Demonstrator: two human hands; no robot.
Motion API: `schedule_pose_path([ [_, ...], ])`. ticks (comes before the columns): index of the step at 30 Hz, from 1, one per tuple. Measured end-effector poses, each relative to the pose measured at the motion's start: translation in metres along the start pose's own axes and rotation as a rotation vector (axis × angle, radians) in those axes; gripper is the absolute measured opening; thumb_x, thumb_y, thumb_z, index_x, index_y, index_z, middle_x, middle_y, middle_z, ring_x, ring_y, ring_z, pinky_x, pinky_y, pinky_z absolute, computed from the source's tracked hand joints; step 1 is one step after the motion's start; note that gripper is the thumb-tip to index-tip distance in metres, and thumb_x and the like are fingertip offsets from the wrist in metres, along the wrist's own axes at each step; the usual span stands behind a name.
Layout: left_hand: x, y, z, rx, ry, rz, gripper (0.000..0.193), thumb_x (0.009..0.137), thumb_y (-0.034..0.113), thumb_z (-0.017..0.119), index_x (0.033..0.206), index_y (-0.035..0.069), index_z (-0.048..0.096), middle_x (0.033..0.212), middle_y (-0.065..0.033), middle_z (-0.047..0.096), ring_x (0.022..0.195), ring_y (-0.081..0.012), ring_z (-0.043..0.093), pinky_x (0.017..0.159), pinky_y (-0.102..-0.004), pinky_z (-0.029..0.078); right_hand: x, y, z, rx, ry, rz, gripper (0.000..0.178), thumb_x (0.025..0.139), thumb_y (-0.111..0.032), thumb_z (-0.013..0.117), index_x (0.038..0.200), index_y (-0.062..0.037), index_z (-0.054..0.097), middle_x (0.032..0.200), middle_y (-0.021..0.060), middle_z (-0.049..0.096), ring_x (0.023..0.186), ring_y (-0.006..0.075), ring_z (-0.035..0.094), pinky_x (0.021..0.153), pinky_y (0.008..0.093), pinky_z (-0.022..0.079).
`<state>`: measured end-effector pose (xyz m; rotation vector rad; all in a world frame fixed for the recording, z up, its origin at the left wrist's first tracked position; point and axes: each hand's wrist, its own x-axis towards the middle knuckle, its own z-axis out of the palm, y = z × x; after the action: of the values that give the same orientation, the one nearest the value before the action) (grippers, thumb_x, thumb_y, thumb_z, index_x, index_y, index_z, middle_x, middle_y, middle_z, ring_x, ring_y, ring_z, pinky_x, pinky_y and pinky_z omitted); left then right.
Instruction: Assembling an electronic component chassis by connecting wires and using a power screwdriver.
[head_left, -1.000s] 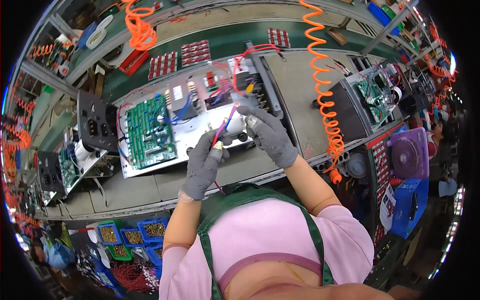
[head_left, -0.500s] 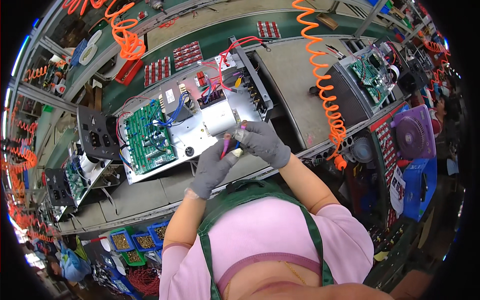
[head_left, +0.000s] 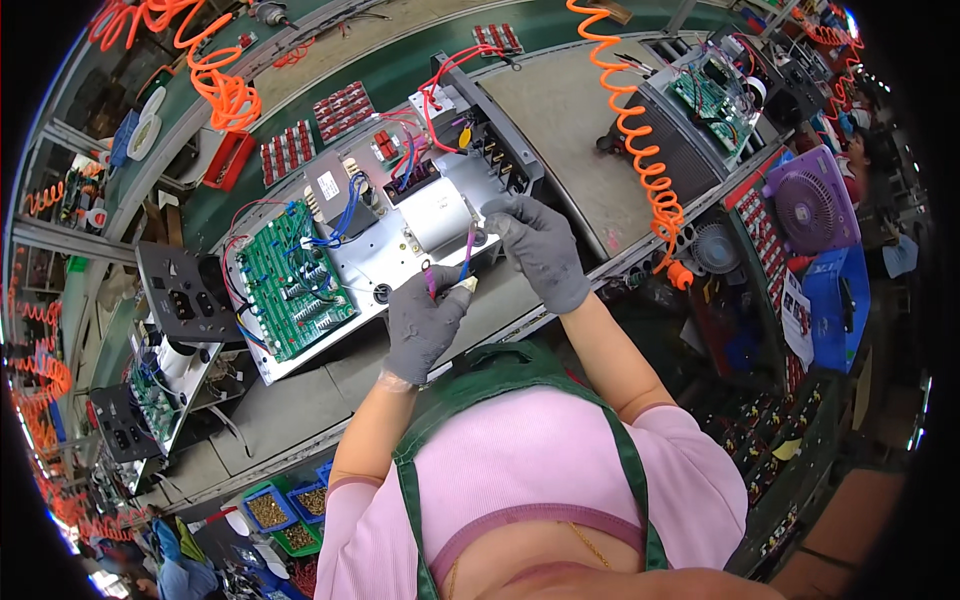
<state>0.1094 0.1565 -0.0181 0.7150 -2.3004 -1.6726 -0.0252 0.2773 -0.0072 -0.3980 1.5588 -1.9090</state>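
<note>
Wires [head_left: 468,254], two: pinched in left hand [head_left: 425,318], by chassis [head_left: 388,266] edge. Right hand [head_left: 541,252]: apart from left, beside one wire's tip; grip unclear. Risk: loose pinch could drop wires onto chassis.

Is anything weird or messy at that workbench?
The orange coil at upper left looks odd: bunched into a tangle, while the right coil hangs stretched. One left glove fingertip is pale, maybe worn or taped.

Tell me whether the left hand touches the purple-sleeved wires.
Touching. The head view shows the left hand closed around the purple-sleeved wires, their ends sticking out past its gloved fingers.
</note>
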Motion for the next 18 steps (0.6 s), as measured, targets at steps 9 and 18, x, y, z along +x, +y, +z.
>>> schedule_pose_path([
  [9,0.006,-0.011,-0.002,-0.07,0.054,0.028,0.021,0.081,0.016,0.069,0.093,-0.001,0.068,0.064,-0.004,0.06,0.058,-0.0098,0.054,0.055,-0.0252,0.044,0.008,0.022,-0.005,0.424,-0.05,-0.001,0.026,0.088,-0.01,0.06,0.111,0.0004,0.056,0.09,0.0059,0.063,0.053,0.002,0.041,0.045,0.0172,0.031],
  [18,0.007,-0.013,-0.004,-0.049,0.035,0.0,0.02,0.08,0.017,0.068,0.092,0.001,0.068,0.066,-0.0074,0.063,0.058,-0.0124,0.057,0.056,-0.0275,0.046,0.012,0.02,0.0,0.183,-0.054,0.047,0.028,0.087,-0.008,0.057,0.113,0.0022,0.057,0.088,0.0033,0.061,0.056,0.0018,0.041,0.049,0.0165,0.033],
])
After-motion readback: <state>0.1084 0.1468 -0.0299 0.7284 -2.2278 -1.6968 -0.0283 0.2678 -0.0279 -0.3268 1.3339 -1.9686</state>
